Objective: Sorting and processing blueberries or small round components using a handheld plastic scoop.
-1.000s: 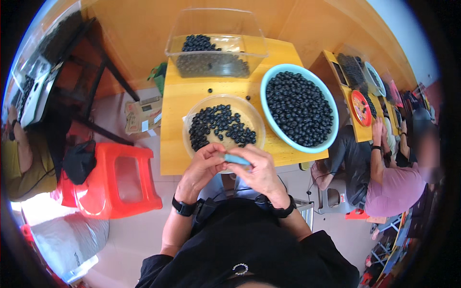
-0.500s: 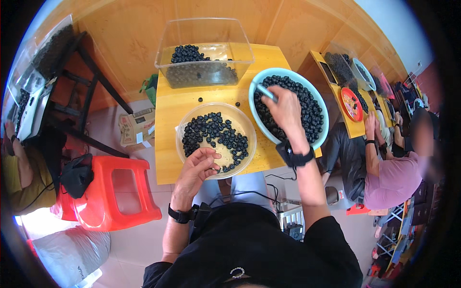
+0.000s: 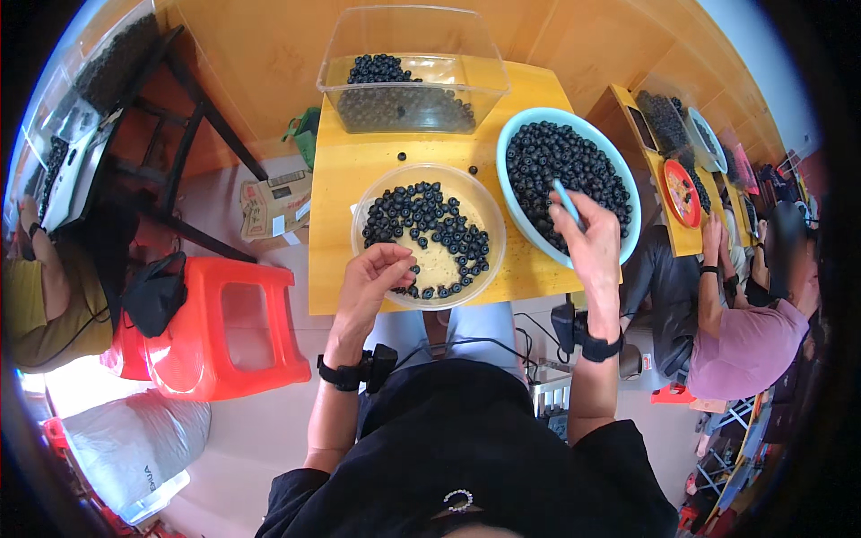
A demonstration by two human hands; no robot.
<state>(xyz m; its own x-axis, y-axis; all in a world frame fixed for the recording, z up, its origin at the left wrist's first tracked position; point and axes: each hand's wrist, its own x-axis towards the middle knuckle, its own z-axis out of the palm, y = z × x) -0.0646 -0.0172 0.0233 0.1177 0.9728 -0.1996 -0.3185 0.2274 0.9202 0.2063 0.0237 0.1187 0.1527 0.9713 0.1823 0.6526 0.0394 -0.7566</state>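
My right hand (image 3: 592,247) grips a slim light-blue pen-shaped tool (image 3: 567,202) over the near part of a pale blue bowl (image 3: 512,193). Dark round beads (image 3: 560,157) heap up inside that bowl. Left of it stands a shallow clear round tub (image 3: 495,220) with more dark beads (image 3: 417,211) spread across its bottom; several show a hole. At the tub's near left rim, my left hand (image 3: 372,282) has thumb and fingers pinched together. A bead lies right beside those fingertips, but whether they hold anything I cannot make out.
A clear rectangular bin (image 3: 413,99) partly filled with beads stands at the back of the yellow table (image 3: 345,161). Two loose beads lie before it. A red stool (image 3: 229,327) and a cardboard box (image 3: 273,206) are at left. People sit at both sides.
My right hand has drawn the blue tool from the bowl's far left toward its near part. My left hand stays by the tub's near rim, fingers pinched. The whole view has shifted slightly.
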